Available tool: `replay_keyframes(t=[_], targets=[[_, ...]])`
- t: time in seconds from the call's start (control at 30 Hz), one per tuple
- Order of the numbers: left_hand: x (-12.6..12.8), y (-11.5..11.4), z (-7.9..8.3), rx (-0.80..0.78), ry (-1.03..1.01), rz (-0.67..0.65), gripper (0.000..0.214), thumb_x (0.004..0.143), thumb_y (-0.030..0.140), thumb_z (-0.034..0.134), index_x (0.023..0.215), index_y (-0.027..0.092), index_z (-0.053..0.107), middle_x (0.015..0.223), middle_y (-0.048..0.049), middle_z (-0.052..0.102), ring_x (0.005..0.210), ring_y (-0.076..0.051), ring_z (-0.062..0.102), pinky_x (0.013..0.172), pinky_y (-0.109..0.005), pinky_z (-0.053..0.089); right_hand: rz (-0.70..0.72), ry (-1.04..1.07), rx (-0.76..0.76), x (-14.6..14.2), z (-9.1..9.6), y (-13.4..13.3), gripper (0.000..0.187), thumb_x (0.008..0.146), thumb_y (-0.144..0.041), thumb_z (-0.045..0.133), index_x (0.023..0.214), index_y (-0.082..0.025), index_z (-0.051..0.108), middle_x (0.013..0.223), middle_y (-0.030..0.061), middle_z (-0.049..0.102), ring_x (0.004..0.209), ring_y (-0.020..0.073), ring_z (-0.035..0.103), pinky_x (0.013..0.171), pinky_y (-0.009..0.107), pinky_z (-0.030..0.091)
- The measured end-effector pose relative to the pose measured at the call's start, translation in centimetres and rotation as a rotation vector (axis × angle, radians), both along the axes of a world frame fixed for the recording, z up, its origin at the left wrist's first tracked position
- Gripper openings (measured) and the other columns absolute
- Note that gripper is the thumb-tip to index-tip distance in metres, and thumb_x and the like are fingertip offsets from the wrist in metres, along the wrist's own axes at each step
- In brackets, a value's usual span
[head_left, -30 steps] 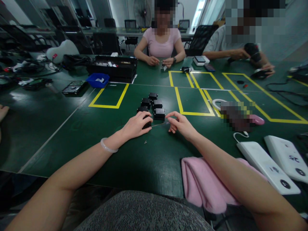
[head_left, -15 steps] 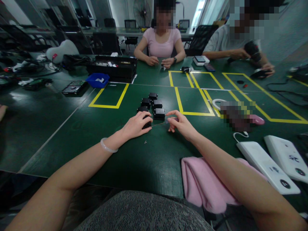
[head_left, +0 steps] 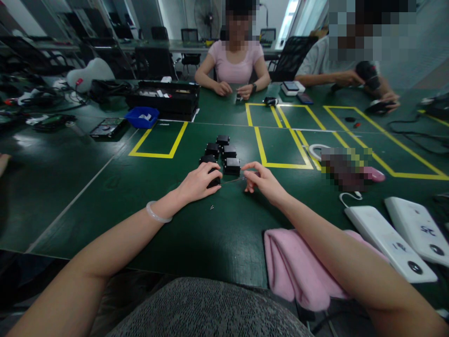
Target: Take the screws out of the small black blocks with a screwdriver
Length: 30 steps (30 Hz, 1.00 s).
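My left hand (head_left: 202,180) is closed round a small black box (head_left: 214,179) on the green table, and its fingers hide most of it. In my right hand (head_left: 258,179) is a thin screwdriver (head_left: 234,179), its handle between thumb and fingers and its shaft reaching left to the side of that box. Whether the tip touches a screw is too small to tell. Several like black boxes (head_left: 232,165) stand in two rows just beyond my hands. Small screws (head_left: 212,207) lie on the table in front of my left hand.
A pink cloth (head_left: 291,267) lies under my right forearm, beside white power banks (head_left: 393,243). Farther left are a blue tray (head_left: 142,118) and a black bin (head_left: 164,100). Yellow tape outlines (head_left: 287,165) mark the table. Two people (head_left: 235,61) sit across from me.
My hands, the held box and the screwdriver stay almost in the same place. Only a very slight shift of the view shows.
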<state>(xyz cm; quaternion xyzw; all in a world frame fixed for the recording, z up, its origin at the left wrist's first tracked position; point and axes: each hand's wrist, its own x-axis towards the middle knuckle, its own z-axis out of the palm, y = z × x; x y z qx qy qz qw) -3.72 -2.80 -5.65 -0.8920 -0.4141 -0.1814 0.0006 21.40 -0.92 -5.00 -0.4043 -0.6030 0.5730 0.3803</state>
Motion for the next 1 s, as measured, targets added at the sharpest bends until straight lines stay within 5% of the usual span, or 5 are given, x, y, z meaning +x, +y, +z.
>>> replay_keyframes(t=[0.17, 0.4, 0.67, 1.0], targets=[[-0.01, -0.03, 0.0, -0.002, -0.003, 0.004, 0.022, 0.092, 0.027, 0.066, 0.112, 0.02, 0.06, 0.133, -0.012, 0.057, 0.117, -0.029, 0.057, 0.082, -0.039, 0.06, 0.02, 0.01, -0.024, 0.03, -0.16, 0.14, 0.026, 0.093, -0.046, 0.064, 0.092, -0.02, 0.058, 0.043, -0.0143, 0.032, 0.038, 0.0085, 0.045, 0.058, 0.028, 0.055], [0.0, -0.05, 0.06, 0.007, 0.008, -0.003, 0.024, 0.092, 0.027, 0.068, 0.112, 0.018, 0.059, 0.133, -0.0131, 0.057, 0.117, -0.028, 0.057, 0.083, -0.039, 0.06, -0.019, 0.006, 0.031, 0.03, -0.26, 0.21, 0.032, 0.085, -0.044, 0.076, 0.085, -0.022, 0.052, 0.052, -0.0093, 0.053, 0.045, 0.008, 0.05, 0.056, 0.026, 0.054], [-0.01, 0.05, -0.09, 0.013, 0.004, -0.003, 0.022, 0.092, 0.027, 0.067, 0.112, 0.019, 0.059, 0.132, -0.0123, 0.057, 0.117, -0.029, 0.057, 0.085, -0.04, 0.059, 0.011, -0.036, 0.018, 0.07, -0.29, 0.22, 0.032, 0.093, -0.049, 0.064, 0.083, -0.02, 0.055, 0.044, -0.0095, 0.048, 0.041, 0.0084, 0.047, 0.057, 0.025, 0.053], [-0.01, 0.06, -0.04, 0.008, 0.006, -0.004, 0.024, 0.092, 0.027, 0.068, 0.112, 0.018, 0.059, 0.133, -0.0128, 0.057, 0.118, -0.029, 0.057, 0.084, -0.039, 0.06, 0.015, -0.054, 0.011, 0.08, 0.08, 0.07, 0.014, 0.096, -0.032, 0.057, 0.096, -0.019, 0.056, 0.047, -0.009, 0.054, 0.041, 0.0093, 0.051, 0.05, 0.022, 0.046]])
